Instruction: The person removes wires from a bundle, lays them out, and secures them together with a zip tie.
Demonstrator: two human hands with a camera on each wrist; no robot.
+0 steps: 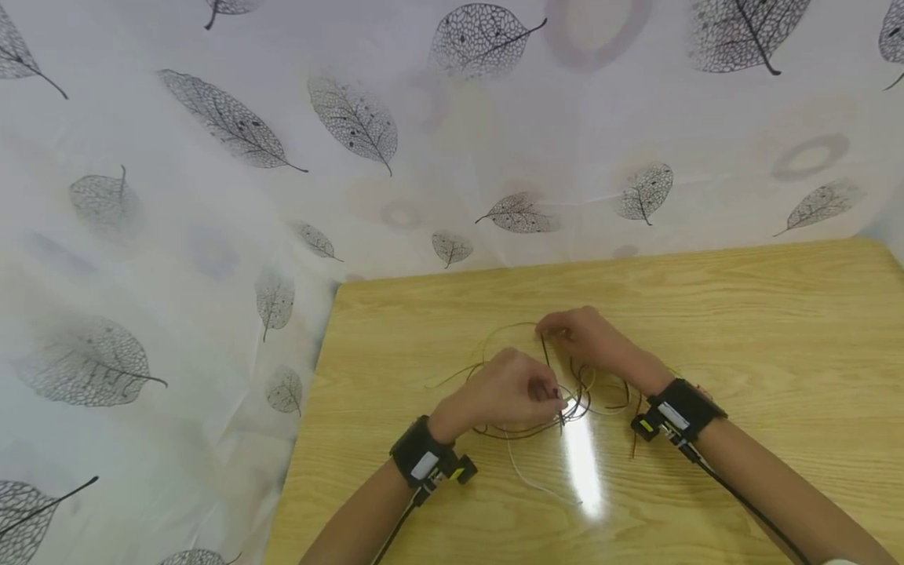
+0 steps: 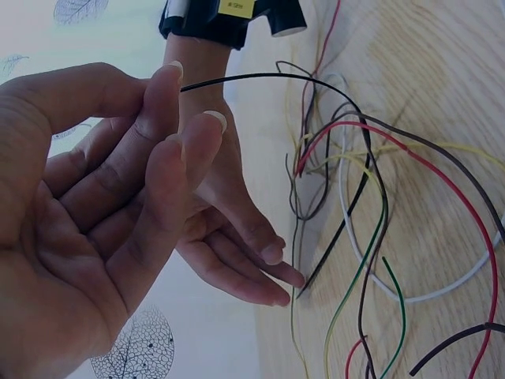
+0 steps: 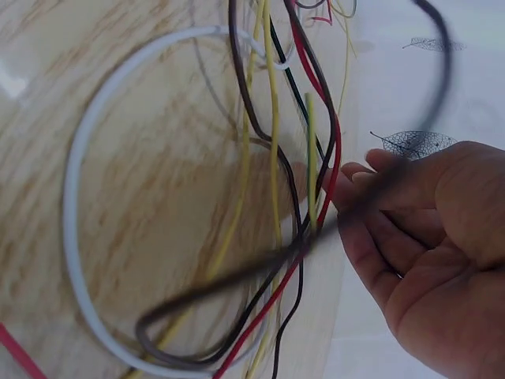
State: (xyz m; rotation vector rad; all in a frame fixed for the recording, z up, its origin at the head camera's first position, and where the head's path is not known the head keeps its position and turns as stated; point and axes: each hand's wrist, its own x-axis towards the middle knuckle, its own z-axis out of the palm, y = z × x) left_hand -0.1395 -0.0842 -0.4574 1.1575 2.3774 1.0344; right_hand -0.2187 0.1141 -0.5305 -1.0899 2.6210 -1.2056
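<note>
In the head view my left hand (image 1: pixel 500 390) is low over a loose tangle of thin wires, and my right hand (image 1: pixel 592 339) is just beyond it at the tangle's far side. A black wire (image 2: pixel 272 75) runs out from between my left thumb and fingertips, which pinch it. It arcs over the other wires and comes down to the fingertips of my right hand (image 2: pixel 237 253), which pinch it too. Around it lie a red wire (image 2: pixel 442 170), a white wire (image 3: pixel 72 181), a green wire (image 2: pixel 404 316), yellow wires (image 3: pixel 274 150) and a dark brown wire (image 3: pixel 237 71).
The wires lie on a light wood-grain table (image 1: pixel 777 329). A white sheet with a leaf print (image 1: pixel 424 180) hangs behind it and along the left side. A strap with a small camera and cable sits on each wrist. Bright glare (image 1: pixel 582 471) shows on the tabletop in front.
</note>
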